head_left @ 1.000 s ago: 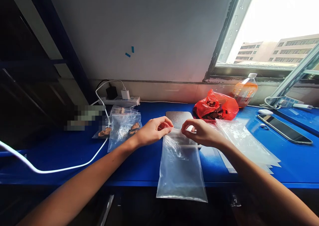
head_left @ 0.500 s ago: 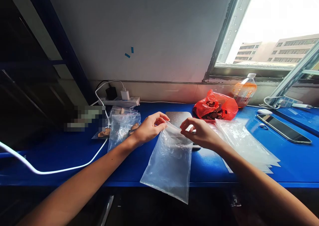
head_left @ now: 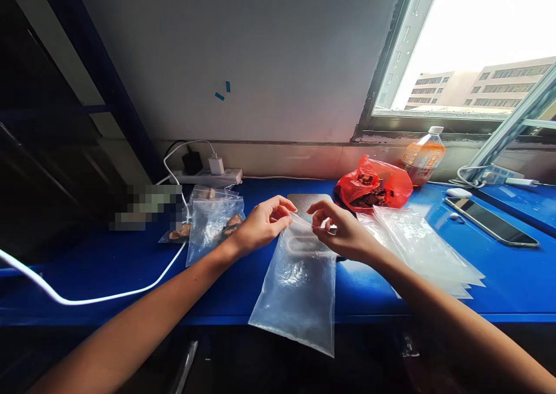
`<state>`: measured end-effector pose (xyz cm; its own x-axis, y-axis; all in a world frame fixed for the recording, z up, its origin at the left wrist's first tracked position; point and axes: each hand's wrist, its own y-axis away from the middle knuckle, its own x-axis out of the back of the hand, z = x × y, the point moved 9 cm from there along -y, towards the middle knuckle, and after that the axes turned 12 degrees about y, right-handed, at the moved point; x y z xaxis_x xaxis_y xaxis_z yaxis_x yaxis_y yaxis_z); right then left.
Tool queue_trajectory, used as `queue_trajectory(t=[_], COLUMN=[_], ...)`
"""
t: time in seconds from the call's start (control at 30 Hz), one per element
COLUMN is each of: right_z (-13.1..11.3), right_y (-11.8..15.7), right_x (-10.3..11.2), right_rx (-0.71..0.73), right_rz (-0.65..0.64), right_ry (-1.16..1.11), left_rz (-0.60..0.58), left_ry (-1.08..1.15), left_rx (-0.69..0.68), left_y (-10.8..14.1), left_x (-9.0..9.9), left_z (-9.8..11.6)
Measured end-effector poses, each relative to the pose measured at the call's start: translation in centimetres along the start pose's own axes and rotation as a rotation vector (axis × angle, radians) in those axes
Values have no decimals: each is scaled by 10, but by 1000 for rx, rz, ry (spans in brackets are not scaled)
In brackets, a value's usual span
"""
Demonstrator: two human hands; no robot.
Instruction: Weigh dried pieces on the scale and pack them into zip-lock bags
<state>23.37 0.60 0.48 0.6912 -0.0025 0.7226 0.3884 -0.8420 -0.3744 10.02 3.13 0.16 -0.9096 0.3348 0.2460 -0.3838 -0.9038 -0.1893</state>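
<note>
A clear zip-lock bag (head_left: 299,295) hangs from its top edge between my two hands, its lower end past the front edge of the blue table. It looks flat, with nothing visible inside. My left hand (head_left: 263,223) pinches the bag's upper left corner between thumb and fingers. At the upper right corner, my right hand (head_left: 341,226) grips the edge, thumb against curled fingers and the index finger raised. Behind the bag lies a silver kitchen scale (head_left: 308,204), partly covered by the bag and my hands.
Left of my hands lie filled clear bags (head_left: 208,226) with brown pieces. To the right are a stack of clear bags (head_left: 428,249), a red plastic bag (head_left: 402,185) of dark brown pieces, an orange drink bottle (head_left: 423,157) and a phone (head_left: 495,223). A white cable (head_left: 117,297) crosses the left side.
My right index finger has lifted from the bag's edge and the bag's lower end has swung slightly right. The whole view has shifted a little.
</note>
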Motion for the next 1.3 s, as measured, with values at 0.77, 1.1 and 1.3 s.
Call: queue_trajectory(t=[0.77, 1.1, 1.3], right_z=[6, -3, -19], right_y=[0, 0, -3], right_x=[2, 6, 12], right_rx=[-21, 105, 128], right_rz=[102, 165, 139], right_ry=[301, 293, 171], left_rz=[4, 4, -35], left_ry=[-34, -33, -33], left_rx=[-31, -117, -235], left_y=[-1, -1, 3], left_x=[-1, -2, -11], left_z=[1, 3, 15])
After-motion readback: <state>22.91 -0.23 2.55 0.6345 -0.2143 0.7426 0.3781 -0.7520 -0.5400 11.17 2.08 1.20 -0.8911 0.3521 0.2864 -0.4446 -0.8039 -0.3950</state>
